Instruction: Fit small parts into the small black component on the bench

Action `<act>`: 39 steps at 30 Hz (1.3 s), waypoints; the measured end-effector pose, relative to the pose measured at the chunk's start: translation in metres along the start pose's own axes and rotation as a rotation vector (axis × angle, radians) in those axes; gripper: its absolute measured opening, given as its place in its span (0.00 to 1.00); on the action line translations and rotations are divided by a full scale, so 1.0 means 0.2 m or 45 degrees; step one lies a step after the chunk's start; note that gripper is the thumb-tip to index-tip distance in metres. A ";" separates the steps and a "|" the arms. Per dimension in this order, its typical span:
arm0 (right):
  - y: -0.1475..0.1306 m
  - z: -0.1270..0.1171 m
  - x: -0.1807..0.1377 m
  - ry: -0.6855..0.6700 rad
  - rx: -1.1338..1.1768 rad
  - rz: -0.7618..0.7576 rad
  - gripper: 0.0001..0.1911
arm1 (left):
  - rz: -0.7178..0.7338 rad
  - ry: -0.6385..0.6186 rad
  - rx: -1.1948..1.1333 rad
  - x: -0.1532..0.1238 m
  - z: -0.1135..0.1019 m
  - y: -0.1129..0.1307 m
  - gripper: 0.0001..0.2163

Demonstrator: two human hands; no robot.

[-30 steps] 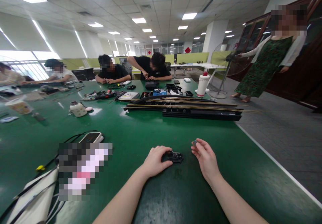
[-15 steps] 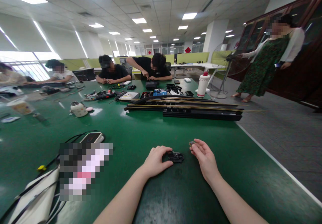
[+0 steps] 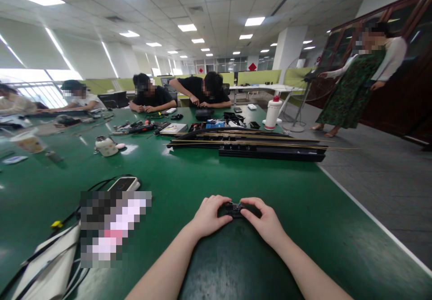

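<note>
A small black part (image 3: 232, 209), perhaps a plastic housing, rests on the green table (image 3: 189, 176) in front of me. My left hand (image 3: 211, 214) grips its left end, thumb on the near side and fingers on the far side. At the right end, my right hand (image 3: 263, 221) pinches a tiny piece between thumb and fingertips. Those fingertips touch or nearly touch the black part. The tiny piece is mostly hidden now, so its kind cannot be made out.
Long black rails (image 3: 270, 151) with thin yellowish rods lie across the table ahead. To the left are a blurred-out device, a phone-like object (image 3: 124, 184), cables and a patterned jar (image 3: 106, 146). A white bottle (image 3: 272, 113) stands beyond the rails. Several people sit or stand farther off.
My right hand has moved left, bringing its tiny piece to the black part's right end. My left hand keeps its grip. The standing person at the right has shifted slightly.
</note>
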State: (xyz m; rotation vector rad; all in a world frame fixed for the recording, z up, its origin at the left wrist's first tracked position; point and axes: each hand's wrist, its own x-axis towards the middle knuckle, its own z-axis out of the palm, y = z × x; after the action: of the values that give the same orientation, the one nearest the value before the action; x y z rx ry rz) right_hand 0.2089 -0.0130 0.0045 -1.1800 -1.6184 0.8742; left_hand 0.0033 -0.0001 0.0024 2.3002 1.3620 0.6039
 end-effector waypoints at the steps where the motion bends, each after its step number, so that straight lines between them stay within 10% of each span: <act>1: 0.00 0.00 0.00 -0.013 -0.022 -0.023 0.10 | 0.000 0.001 0.002 0.00 0.00 0.00 0.20; 13: -0.02 0.02 -0.01 -0.236 -0.471 -0.223 0.09 | 0.032 0.006 -0.001 0.00 0.01 -0.01 0.19; 39: -0.02 0.01 0.00 -0.251 -0.422 -0.131 0.09 | 0.031 0.006 0.009 0.00 0.01 -0.01 0.19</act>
State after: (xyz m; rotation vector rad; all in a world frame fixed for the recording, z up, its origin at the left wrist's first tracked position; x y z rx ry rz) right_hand 0.2063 -0.0140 0.0068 -1.2508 -2.0247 0.6899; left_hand 0.0033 0.0001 -0.0007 2.3253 1.3422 0.6130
